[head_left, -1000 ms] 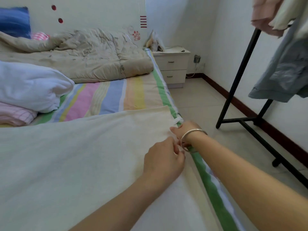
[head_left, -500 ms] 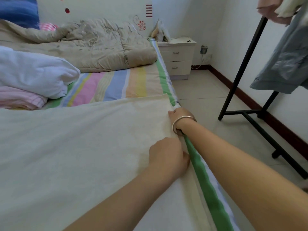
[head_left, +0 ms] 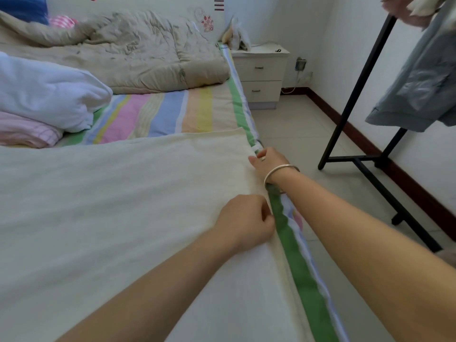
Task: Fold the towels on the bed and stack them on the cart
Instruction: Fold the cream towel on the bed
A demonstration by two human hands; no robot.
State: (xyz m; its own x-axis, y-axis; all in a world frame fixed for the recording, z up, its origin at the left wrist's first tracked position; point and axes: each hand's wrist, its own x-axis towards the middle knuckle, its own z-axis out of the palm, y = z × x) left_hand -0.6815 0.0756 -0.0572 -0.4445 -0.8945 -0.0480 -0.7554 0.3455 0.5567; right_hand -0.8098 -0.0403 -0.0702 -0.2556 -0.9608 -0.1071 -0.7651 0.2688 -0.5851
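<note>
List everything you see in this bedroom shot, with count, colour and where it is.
cream towel: one, cream, spread over the near bed
striped sheet: one, pastel, under the towel
quilt: one, beige, far end of bed
white bundle: one, white, bed's left
pink cloth: one, pink, beneath that bundle
nightstand: one, white, beside bed's far end
clothes rack: one, black, right, by wall
bracelet: one, silver, right wrist
hands: two; left hand grips towel's right edge, right hand pinches its far corner

Pale walls [head_left: 308, 33] and a tiled floor [head_left: 296, 124]. Beyond the fingers [head_left: 253, 160] stands a white nightstand [head_left: 261, 75]; to their right, a black clothes rack [head_left: 355, 95] by the dark baseboard [head_left: 325, 109].
</note>
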